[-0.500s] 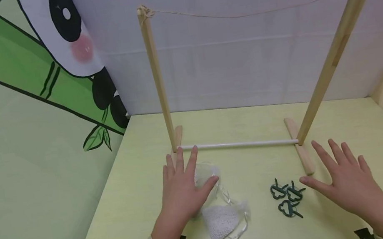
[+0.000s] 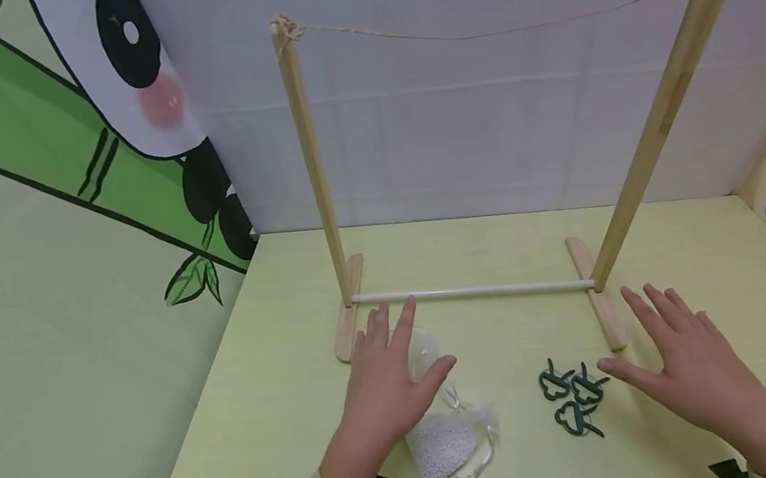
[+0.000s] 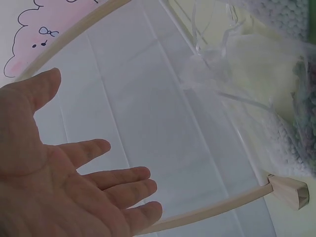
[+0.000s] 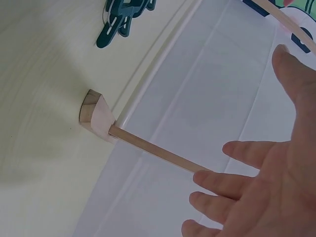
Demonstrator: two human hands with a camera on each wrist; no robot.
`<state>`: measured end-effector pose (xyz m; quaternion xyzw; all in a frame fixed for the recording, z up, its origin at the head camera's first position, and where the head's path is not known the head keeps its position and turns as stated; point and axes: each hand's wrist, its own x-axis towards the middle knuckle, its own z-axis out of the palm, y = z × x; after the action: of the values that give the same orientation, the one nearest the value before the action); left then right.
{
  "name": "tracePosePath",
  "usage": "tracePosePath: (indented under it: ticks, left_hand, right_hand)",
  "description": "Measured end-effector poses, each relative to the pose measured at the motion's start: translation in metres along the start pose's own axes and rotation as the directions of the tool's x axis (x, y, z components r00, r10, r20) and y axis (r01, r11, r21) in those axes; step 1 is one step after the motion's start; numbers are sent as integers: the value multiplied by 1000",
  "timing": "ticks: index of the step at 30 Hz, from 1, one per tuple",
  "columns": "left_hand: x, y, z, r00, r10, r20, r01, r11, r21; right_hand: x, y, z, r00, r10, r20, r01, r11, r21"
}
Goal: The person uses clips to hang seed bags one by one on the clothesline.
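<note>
Clear plastic bags of tiny white beads [image 2: 447, 440] lie low in the middle of the head view, on the yellow table [image 2: 740, 281]. The left hand [image 2: 392, 385] is flat and wide open above one bag, fingers spread, holding nothing. The right hand [image 2: 686, 366], at the lower right, is wide open too, with its thumb just beside three green clips [image 2: 573, 397]. Behind both hands stands a wooden frame [image 2: 316, 182] with a string [image 2: 492, 26] on top.

Dark green clips [image 2: 573, 397], white-beaded pouch [image 2: 442, 446]
</note>
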<state>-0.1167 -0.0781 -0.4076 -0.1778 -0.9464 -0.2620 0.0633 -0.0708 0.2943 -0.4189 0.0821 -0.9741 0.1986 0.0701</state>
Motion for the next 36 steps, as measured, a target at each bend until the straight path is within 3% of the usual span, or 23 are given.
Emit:
tracePosePath:
  ticks: [9, 23, 36]
  left_hand:
    - [0, 8, 6, 999, 50, 0, -50, 997, -56]
    - [3, 17, 16, 994, 52, 97, -36, 987, -158]
    - [7, 25, 26, 983, 86, 160, -45, 969, -242]
  right_hand:
    - [1, -3, -1, 1000, -9, 26, 7, 997, 74]
    - [1, 2, 2, 997, -16, 74, 6, 991, 133]
    - [-1, 8, 9, 992, -123, 1, 122, 982, 145]
